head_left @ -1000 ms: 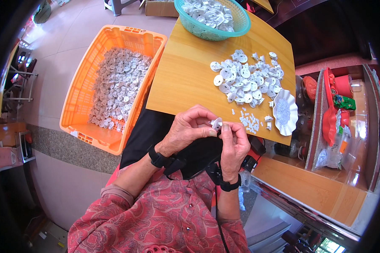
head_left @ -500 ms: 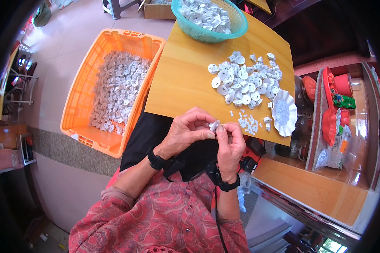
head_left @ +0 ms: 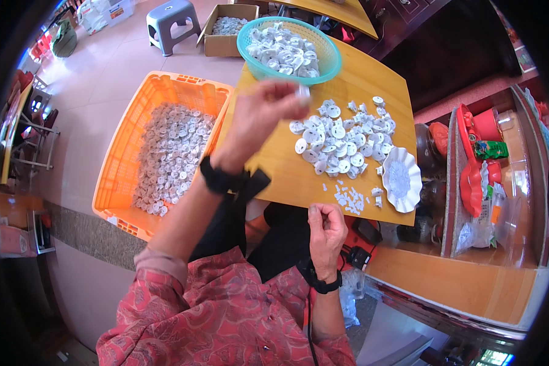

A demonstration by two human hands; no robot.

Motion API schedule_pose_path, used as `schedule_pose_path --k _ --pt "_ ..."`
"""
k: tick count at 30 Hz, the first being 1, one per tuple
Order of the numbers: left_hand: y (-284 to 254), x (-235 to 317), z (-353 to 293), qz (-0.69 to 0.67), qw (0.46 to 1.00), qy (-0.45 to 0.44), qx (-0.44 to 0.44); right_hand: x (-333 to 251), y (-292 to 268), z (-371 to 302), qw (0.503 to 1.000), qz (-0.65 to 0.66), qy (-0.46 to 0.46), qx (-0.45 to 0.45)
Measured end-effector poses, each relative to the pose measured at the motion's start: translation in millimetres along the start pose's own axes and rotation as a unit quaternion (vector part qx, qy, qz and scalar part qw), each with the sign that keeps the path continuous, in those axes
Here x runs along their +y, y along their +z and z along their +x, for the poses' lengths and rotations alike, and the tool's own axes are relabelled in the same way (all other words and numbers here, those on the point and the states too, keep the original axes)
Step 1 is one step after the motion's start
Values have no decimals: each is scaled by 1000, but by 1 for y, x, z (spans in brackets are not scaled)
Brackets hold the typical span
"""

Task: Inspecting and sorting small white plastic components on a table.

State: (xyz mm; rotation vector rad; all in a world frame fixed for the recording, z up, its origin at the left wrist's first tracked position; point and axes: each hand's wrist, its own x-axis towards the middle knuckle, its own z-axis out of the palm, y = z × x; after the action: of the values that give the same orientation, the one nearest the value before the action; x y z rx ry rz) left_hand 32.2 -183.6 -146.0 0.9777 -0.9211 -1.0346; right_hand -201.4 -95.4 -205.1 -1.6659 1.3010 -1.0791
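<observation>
My left hand (head_left: 259,116), smeared by motion, is raised over the table's left side, just short of the teal basket (head_left: 245,56). Between its thumb and fingers is a small white plastic part (head_left: 303,93). By the table's near edge my right hand (head_left: 327,232) is closed, thumb against curled fingers; whether anything small is pinched there I cannot make out. A heap of round white plastic parts (head_left: 341,143) covers the table's middle right. Tiny white pegs (head_left: 349,200) lie scattered nearer to me, beside a scalloped white dish (head_left: 410,198) of small clear pieces.
An orange crate (head_left: 113,177) full of similar white parts stands left of the wooden table (head_left: 274,177). Beyond are a grey-blue stool (head_left: 172,24) and a cardboard box (head_left: 222,46). A shelf unit (head_left: 454,183) with red containers borders the table's right.
My left hand has left my right hand and moved up and away toward the teal basket, carrying the white plastic part. My right hand stays low near the table edge. The view has shifted.
</observation>
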Motion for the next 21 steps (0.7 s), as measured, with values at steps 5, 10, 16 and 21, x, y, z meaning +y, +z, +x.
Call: schedule_pose_path --k 5,10,16,21 --pt "-1 9 58 13 988 101 116 -7 -3 11 996 -68 -37 34" --pt "11 -15 9 106 994 23 5 12 -3 24 975 -193 -92 55" --pt "35 -68 -36 356 919 170 -10 19 1 30 916 -362 -174 17" --pt "54 -81 -48 452 878 151 -34 14 3 23 894 -414 -170 -18"
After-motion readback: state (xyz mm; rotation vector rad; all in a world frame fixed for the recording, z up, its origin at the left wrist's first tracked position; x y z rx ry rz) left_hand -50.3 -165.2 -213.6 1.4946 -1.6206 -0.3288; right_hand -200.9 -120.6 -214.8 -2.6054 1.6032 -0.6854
